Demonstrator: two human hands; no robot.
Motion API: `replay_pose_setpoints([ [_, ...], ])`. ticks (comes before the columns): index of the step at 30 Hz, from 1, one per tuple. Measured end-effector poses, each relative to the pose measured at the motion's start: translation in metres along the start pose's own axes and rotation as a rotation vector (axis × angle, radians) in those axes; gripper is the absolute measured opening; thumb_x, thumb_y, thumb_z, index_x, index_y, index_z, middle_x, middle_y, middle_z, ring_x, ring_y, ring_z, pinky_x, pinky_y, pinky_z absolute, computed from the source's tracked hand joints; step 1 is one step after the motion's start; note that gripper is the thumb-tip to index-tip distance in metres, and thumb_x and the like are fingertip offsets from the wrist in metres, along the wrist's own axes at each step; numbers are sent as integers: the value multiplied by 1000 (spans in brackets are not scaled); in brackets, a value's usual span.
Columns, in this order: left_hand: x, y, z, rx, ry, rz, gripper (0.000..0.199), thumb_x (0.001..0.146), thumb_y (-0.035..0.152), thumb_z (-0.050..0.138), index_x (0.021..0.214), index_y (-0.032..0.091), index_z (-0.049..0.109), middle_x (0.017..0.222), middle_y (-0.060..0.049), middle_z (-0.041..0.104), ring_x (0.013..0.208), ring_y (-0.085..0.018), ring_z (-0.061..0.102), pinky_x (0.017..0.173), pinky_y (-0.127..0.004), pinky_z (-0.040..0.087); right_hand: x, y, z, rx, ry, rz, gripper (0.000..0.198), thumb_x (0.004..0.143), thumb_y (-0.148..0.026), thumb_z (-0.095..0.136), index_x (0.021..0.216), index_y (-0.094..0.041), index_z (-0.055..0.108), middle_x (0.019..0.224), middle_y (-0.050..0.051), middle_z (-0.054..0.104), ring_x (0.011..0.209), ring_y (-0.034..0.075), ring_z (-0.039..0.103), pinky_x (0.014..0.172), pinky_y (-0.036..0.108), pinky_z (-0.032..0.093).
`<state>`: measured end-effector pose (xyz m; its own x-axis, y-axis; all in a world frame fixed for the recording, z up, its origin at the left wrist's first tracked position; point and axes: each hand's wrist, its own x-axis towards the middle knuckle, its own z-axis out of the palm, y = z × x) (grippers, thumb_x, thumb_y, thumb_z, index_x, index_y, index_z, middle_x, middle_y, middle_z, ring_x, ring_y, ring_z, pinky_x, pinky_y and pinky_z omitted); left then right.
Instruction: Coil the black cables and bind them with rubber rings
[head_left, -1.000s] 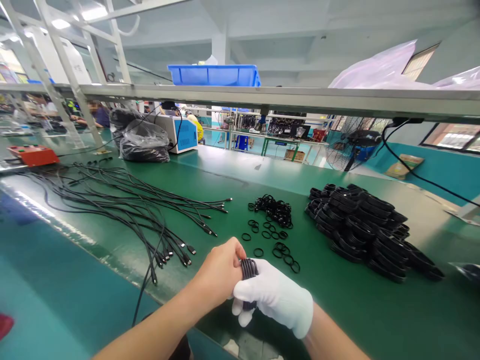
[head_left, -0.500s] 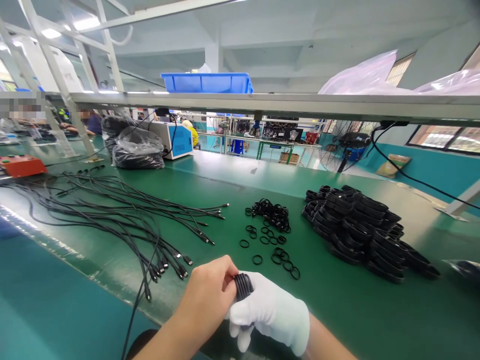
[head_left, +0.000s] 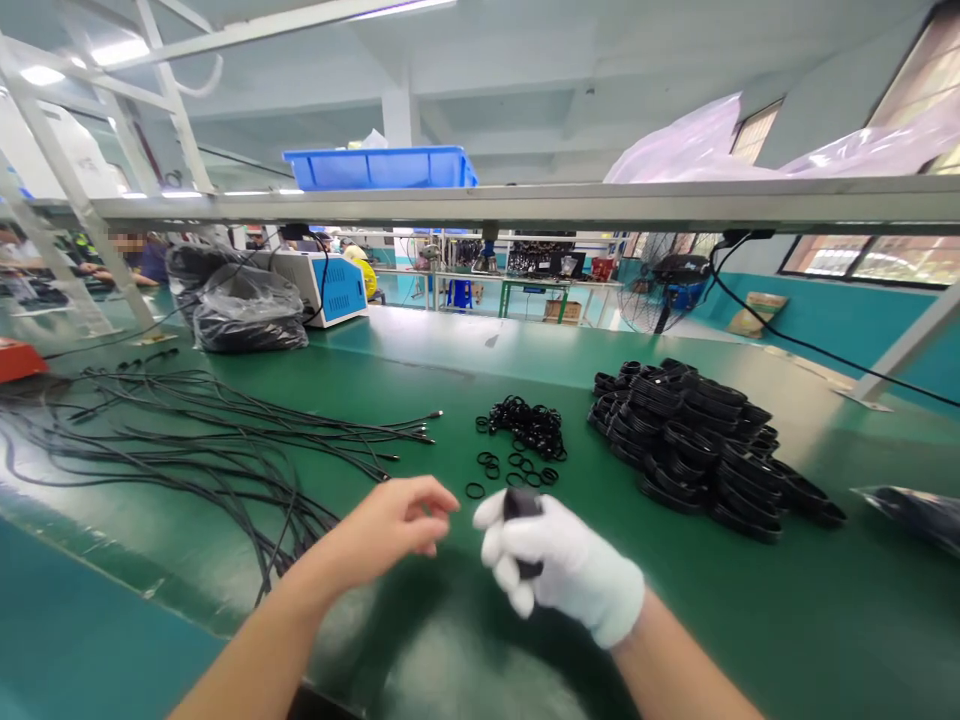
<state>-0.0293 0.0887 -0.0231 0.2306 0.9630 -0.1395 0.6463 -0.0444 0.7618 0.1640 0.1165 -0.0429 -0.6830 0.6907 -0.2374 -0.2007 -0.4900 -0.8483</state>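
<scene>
Blk coil in gloved R hand.

1. The place looks like a factory workshop, with a long green surface running across it.
2. Goods lie there in bulk: loose black cables, small black rings and a big pile of coiled cables.
3. A metal shelf overhead carries a blue plastic bin, and a blue-and-white machine stands on the surface.
4. Beyond are a green-legged workbench and a caged fan.
5. Other people show at far left, under bright ceiling lights.
</scene>
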Motion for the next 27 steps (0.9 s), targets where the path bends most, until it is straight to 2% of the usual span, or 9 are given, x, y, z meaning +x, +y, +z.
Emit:
replay_pose_setpoints([
  [3, 28, -5, 13, 93, 77, -6, 11, 74, 21, 52, 82, 20, 59, 76, 0, 62, 73, -17, 59, 65, -26, 42, -1, -13, -23, 256, 175, -232, 40, 60, -31, 75, 92, -15, 58, 69, 1, 62, 54, 10, 58, 46, 20, 44],
  [7, 51, -5, 50, 123, 102, -7, 12, 68, 12, 57, 74, 22, 58, 80, 0, 59, 85, -22, 57, 74, -29, 38, 1, -13, -34, 276, 198, -248, 43, 62, -33, 76, 96, -16, 55, 72, 1, 60, 67, 16, 61, 53, 25, 45],
  [10, 50, -6, 58, 23, 116, -37, 6, 71, 16, 55, 69, 21, 53, 80, -1, 55, 84, -21, 55, 71, -28, 38, 2, -12, -27, 115, 245, -256, 41, 65, -30, 73, 97, -16, 52, 69, 0, 57, 61, 14, 58, 46, 23, 41],
  [14, 31, -8, 49, -290, 75, -93, 14, 78, 32, 45, 71, 20, 42, 64, 3, 44, 58, -13, 48, 56, -24, 38, 5, -9, -10, -203, 443, -255, 37, 63, -22, 67, 95, -16, 49, 70, -1, 55, 53, 11, 53, 41, 22, 39],
  [16, 21, -7, 48, -457, 59, -106, 18, 80, 37, 42, 74, 20, 38, 64, 4, 41, 54, -10, 44, 53, -22, 38, 7, -3, 0, -317, 454, -225, 34, 60, -19, 63, 91, -17, 49, 76, 0, 55, 52, 9, 51, 40, 21, 38],
  [18, 13, -5, 50, -578, 61, -104, 21, 79, 39, 43, 74, 20, 36, 67, 4, 41, 55, -9, 41, 53, -22, 37, 11, 5, 8, -412, 420, -204, 27, 61, -19, 58, 86, -18, 47, 73, -2, 53, 48, 7, 46, 39, 21, 35],
  [20, 7, -3, 55, -693, 67, -107, 23, 79, 40, 45, 72, 20, 36, 67, 4, 40, 55, -8, 39, 52, -20, 35, 13, 13, 14, -507, 434, -247, 18, 63, -20, 52, 80, -19, 45, 63, -5, 45, 46, 7, 40, 41, 21, 33],
  [24, -10, 1, 57, -939, 70, -118, 25, 74, 38, 58, 72, 18, 44, 67, 3, 42, 59, -9, 39, 51, -19, 33, 14, 23, 19, -739, 594, -350, 12, 61, -16, 48, 68, -21, 40, 58, -5, 40, 53, 9, 37, 49, 23, 31],
  [27, -25, -3, 51, -898, 5, -75, 26, 77, 43, 57, 77, 19, 47, 63, 3, 47, 56, -10, 39, 52, -21, 34, 12, 28, 23, -876, 585, -342, 16, 58, -15, 51, 66, -21, 39, 59, -4, 44, 55, 10, 38, 50, 23, 29],
])
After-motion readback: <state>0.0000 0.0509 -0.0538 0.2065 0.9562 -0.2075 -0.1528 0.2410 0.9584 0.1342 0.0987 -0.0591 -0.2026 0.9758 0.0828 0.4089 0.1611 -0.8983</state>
